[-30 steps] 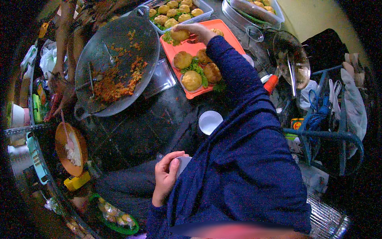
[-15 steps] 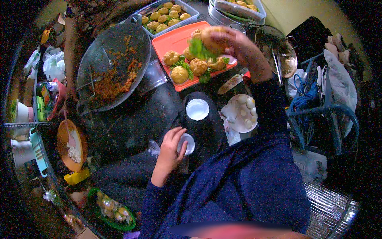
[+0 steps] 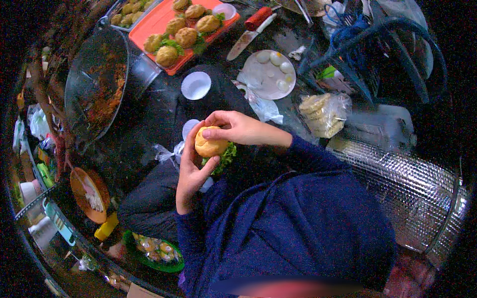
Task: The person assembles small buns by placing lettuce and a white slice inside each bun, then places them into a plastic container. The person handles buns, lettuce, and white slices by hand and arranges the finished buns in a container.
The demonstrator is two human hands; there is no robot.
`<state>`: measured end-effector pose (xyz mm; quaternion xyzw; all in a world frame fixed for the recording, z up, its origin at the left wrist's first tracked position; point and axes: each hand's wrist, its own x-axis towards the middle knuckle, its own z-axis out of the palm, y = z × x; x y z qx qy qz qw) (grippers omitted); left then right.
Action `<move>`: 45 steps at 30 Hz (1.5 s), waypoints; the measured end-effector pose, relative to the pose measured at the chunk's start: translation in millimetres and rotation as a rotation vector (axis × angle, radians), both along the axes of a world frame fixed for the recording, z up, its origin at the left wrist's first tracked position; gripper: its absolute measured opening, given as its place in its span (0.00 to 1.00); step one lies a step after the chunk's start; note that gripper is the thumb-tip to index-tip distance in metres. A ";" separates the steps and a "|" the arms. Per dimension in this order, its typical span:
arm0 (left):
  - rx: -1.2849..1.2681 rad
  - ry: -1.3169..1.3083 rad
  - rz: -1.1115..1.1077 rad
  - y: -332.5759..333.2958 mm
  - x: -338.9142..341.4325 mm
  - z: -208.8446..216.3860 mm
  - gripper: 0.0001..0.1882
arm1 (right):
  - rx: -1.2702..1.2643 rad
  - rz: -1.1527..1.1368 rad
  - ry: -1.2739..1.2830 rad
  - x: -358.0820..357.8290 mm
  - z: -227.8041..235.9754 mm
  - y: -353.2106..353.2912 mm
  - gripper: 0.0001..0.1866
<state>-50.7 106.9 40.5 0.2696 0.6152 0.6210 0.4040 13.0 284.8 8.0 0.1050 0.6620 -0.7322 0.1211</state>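
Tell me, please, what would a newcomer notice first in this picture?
Probably the golden bun with green lettuce, held near the centre between the left hand and the right hand. Next may come the bright orange tray with more buns at the top, and the big dark pan at upper left.

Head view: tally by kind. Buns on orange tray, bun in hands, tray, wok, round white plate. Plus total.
Buns on the orange tray, in view: 7
Held bun, between left hand and right hand: 1
Orange tray, cut by the frame: 1
Wok: 1
Round white plate: 1
Total: 11
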 end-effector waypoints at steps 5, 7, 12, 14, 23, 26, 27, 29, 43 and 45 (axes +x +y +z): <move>-0.043 -0.023 -0.010 6.0 3.5 0.4 0.39 | -0.029 -0.095 0.013 12.5 1.6 1.9 0.22; -0.031 -0.064 -0.013 8.7 3.1 1.5 0.37 | -0.083 -0.156 0.084 14.6 2.7 4.6 0.22; -0.023 0.013 0.114 18.8 2.1 -0.5 0.33 | -0.102 -0.322 0.077 24.6 -18.2 36.5 0.16; -0.076 -0.034 0.160 19.9 2.6 0.2 0.32 | 0.355 -0.617 0.079 38.5 -40.0 64.9 0.13; -0.087 -0.021 0.228 25.0 3.4 -0.2 0.29 | 1.354 -0.757 -0.197 87.2 -134.2 141.5 0.14; -0.076 0.033 0.246 24.9 2.5 -2.8 0.29 | 1.436 -0.735 -0.217 87.8 -139.1 137.5 0.16; -0.067 0.030 0.248 25.0 2.0 -4.0 0.29 | 1.449 -0.733 -0.215 87.3 -139.5 136.9 0.16; -0.045 0.002 0.258 25.3 1.8 -6.6 0.28 | 1.454 -0.720 -0.217 86.2 -139.9 137.5 0.17; 0.032 -0.131 0.310 25.8 -2.3 -10.2 0.28 | 1.360 -0.748 -0.227 90.5 -134.1 136.8 0.18; 0.026 -0.125 0.319 25.3 -2.5 -9.7 0.29 | 1.335 -0.753 -0.210 91.6 -133.8 136.9 0.19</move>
